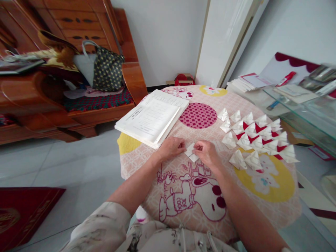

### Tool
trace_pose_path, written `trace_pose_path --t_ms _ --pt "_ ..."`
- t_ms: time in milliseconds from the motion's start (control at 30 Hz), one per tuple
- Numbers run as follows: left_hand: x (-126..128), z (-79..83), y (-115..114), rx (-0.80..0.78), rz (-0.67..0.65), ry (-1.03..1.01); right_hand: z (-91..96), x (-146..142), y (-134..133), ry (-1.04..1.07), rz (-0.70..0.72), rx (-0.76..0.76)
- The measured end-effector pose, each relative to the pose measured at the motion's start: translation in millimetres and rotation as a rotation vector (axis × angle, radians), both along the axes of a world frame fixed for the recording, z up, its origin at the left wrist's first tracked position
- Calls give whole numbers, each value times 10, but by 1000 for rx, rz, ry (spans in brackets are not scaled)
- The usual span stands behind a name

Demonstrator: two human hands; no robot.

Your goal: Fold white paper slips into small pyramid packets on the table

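Leftmost, low: a dark red box (28, 213) on grey floor tiles. Above it, a carved wooden bench (135, 84) with a dark patterned bag (109, 70) on its seat. Next, on the cloth-covered table (141, 164), a stack of printed sheets (149, 117), set at an angle. Left hand (172, 147) just off the stack's near corner, fingers curled in and bunched at the left edge of a small folded white paper (193, 155); cannot tell whether they grip it. Paper lies low at the tabletop, between the hands. Right hand (207, 153) pinches its right edge, thumb and fingertips together. Rightward, rows of pointed folded pieces (244, 141), white, red showing between some. Far right, a glass shelf (296, 101) beside the table.
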State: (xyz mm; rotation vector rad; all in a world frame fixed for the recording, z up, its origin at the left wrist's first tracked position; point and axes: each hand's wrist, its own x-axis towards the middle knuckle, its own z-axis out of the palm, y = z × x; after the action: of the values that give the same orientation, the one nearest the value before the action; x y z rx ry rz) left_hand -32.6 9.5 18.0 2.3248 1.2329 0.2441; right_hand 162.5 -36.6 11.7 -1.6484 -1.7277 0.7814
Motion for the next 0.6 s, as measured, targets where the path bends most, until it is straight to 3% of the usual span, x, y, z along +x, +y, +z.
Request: trace_pose_path --t_ms 333,600 --pt "-65 -68 83 -136 51 -249 -13 12 -1 14 -7 11" --pt "75 10 -41 -61 94 -182 33 -26 4 -23 -23 -9"
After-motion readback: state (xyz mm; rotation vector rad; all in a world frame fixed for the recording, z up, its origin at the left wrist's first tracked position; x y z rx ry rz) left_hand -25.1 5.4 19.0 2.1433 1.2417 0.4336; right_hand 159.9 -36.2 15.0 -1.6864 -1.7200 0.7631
